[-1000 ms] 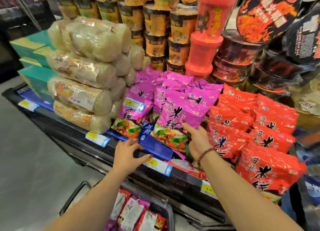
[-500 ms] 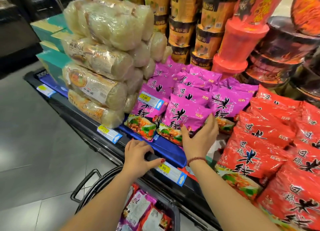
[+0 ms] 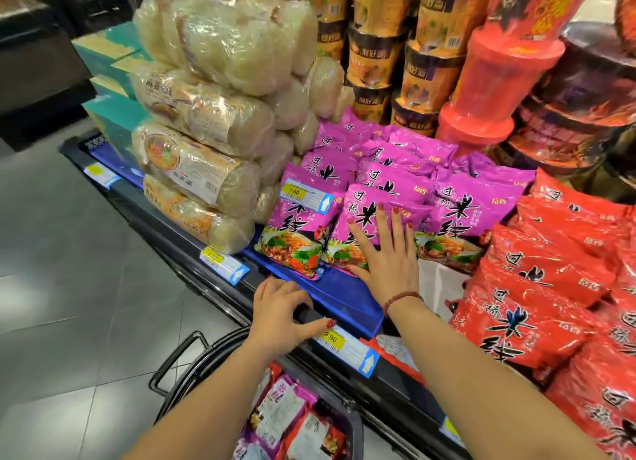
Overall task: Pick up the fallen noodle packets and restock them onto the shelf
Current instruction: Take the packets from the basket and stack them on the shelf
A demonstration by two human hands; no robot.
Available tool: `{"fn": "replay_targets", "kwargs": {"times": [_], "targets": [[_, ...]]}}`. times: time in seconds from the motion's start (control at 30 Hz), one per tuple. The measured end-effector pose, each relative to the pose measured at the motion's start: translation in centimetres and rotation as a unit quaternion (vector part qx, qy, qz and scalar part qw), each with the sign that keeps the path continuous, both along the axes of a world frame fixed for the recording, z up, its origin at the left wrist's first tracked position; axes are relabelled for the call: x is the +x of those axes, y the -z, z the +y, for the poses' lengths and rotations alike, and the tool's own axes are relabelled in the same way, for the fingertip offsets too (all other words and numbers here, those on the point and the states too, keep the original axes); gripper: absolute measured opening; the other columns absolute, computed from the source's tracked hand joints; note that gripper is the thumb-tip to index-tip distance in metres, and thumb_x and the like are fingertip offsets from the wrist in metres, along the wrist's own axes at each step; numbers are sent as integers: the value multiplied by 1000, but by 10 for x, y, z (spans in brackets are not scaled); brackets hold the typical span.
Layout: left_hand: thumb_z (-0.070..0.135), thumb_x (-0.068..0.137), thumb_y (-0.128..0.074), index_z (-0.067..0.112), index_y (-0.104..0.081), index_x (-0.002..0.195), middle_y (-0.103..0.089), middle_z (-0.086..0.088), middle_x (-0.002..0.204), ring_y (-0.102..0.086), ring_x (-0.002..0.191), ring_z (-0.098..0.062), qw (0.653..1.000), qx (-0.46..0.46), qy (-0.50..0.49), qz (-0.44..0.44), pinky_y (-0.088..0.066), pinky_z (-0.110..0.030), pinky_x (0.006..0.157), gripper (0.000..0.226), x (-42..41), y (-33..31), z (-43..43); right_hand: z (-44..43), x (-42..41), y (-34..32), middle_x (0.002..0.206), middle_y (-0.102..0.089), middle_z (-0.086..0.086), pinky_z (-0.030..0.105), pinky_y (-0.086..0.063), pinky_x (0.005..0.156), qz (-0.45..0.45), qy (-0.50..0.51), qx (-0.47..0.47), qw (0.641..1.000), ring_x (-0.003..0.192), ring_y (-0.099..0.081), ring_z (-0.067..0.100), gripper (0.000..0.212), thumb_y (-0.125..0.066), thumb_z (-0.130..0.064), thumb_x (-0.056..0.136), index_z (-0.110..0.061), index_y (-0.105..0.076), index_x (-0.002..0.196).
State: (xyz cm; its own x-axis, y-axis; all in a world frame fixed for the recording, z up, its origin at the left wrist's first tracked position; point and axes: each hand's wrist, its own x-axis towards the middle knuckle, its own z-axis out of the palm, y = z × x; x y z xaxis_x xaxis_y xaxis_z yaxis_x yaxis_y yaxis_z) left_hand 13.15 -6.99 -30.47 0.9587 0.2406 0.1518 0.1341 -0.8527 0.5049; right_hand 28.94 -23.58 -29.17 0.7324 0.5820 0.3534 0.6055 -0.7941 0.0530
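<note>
We looked down from the head camera at a shop shelf (image 3: 347,297) full of noodles. Our right hand (image 3: 385,256) lay flat on a purple noodle packet (image 3: 361,204) at the front of the purple pile, near the middle of the shelf. The fingers were straight and spread out. So that grip was apart. It pressed on the packet and held nothing. The packet sat just behind the blue front of the shelf and leaned on the packets behind it. It touched another purple packet on its left.

Our left hand (image 3: 280,316) was lower down, on the black rail (image 3: 161,225) along the front of the shelf. Its fingers were bent over the rail and the thumb lay along it, just beside a yellow price tag (image 3: 347,349). So that grip was clamped on the rail.

Red packets (image 3: 550,270) were piled to the right of the purple ones. Big clear noodle rolls (image 3: 192,163) were stacked on the left, and noodle cups (image 3: 426,77) stood at the back. Under the shelf was a black basket (image 3: 349,425) with more packets (image 3: 282,411) in it, purple and red. We thought these were yet to go up.

We thought a packet would be light and puffy, with a shiny skin that could slip. The noodles inside could snap if we squeezed hard. So it seemed best to take a packet by its two sides, or by the flat sealed edge, and hold it softly. The pile leaned forward, so a packet could slide off the front.
</note>
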Motion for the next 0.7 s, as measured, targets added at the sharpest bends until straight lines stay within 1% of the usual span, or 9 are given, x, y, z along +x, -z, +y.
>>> {"fn": "replay_targets", "kwargs": {"times": [0.07,0.17,0.3,0.4,0.5,0.53,0.6,0.63,0.7], "targets": [[92,57,-41,27,-70,85,-61,12,91,-42,99,-12,1000,-2,2,5,-6,-23,101,76,0,-1,0,0,1,3,156,-20,17,56,-18,113,-6,0,2,1000,142,-18,42,101,-81,-52,65,-36,-27,148],[89,60,-40,27,-69,87,-61,12,93,-42,100,-12,1000,1,2,20,-7,-24,101,73,0,-4,0,1,-4,2,157,-17,17,56,-16,114,0,3,6,1000,143,-19,43,101,-81,-51,66,-35,-25,149],[86,60,-40,26,-68,86,-57,12,88,-38,97,-11,1000,5,4,21,-7,-22,97,71,-2,-8,-1,1,-12,-9,158,-19,17,55,-13,115,40,3,17,999,144,-16,42,99,-80,-49,69,-34,-25,149],[86,62,-39,26,-67,83,-54,12,84,-39,97,-13,1000,8,9,25,-11,-25,97,70,-2,-9,-2,-4,-25,-19,158,-21,16,48,-9,114,59,-1,24,998,145,-18,39,90,-78,-46,74,-28,-32,149],[86,63,-37,30,-67,85,-55,14,90,-44,106,-15,999,10,21,40,-15,-30,102,68,-4,-11,0,-9,-45,-33,160,-17,12,40,0,114,91,-4,9,996,147,-13,32,79,-65,-45,86,-23,-27,151],[86,63,-37,31,-67,88,-57,14,94,-44,109,-15,999,5,29,44,-14,-31,105,67,-5,-13,0,-10,-54,-36,159,-19,11,39,-1,115,104,-3,10,995,147,-15,31,76,-63,-44,88,-21,-28,151],[81,66,-41,31,-68,96,-61,11,103,-45,113,-15,997,-16,47,52,-15,-32,109,65,-4,-17,3,-12,-72,-43,153,-34,13,43,-17,116,101,-13,30,994,141,-32,33,71,-67,-41,85,-15,-39,145],[75,70,-49,29,-68,101,-63,9,105,-48,112,-16,996,-33,61,50,-20,-34,108,59,-5,-19,8,-12,-83,-46,147,-42,14,46,-26,114,91,-17,40,995,136,-39,34,69,-70,-39,83,-11,-45,141],[51,79,-67,21,-67,106,-65,4,107,-53,108,-20,993,-54,100,23,-35,-32,99,40,-13,-22,20,-11,-105,-47,140,-51,13,47,-38,109,67,-24,62,996,129,-46,32,65,-72,-37,82,-8,-51,136]]}}
